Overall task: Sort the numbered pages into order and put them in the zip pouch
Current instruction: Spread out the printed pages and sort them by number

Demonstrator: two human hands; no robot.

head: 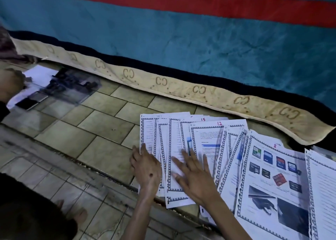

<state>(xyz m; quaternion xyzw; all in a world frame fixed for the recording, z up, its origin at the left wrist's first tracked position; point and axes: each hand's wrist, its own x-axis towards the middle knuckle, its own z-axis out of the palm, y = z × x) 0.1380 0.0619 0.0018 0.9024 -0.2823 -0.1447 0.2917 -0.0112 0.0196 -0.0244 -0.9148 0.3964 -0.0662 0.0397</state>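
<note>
White pages (183, 167) w/ blue-grey notched borders, fanned on pale beige-green floor tiles (101, 127) w/ dark grout lines. Numbers 15 (203, 119) & 12 (219, 123) handwritten in red; 8 (275, 145) in pink-purple. Page 8 (272, 194) has small colour pics: green, blue, red, black. Teal blanket (181, 36) w/ red stripe (200, 5). Tan mattress edge (181, 89) w/ brown "CC" monogram pattern, dotted.

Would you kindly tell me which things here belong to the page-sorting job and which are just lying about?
Belongs to the job:
- fanned numbered pages
- page marked 8
- clear zip pouch, far left on the tiled floor
- left hand and right hand, both flat on the pages

Just lying about:
- teal blanket
- beige patterned mattress edge
</note>
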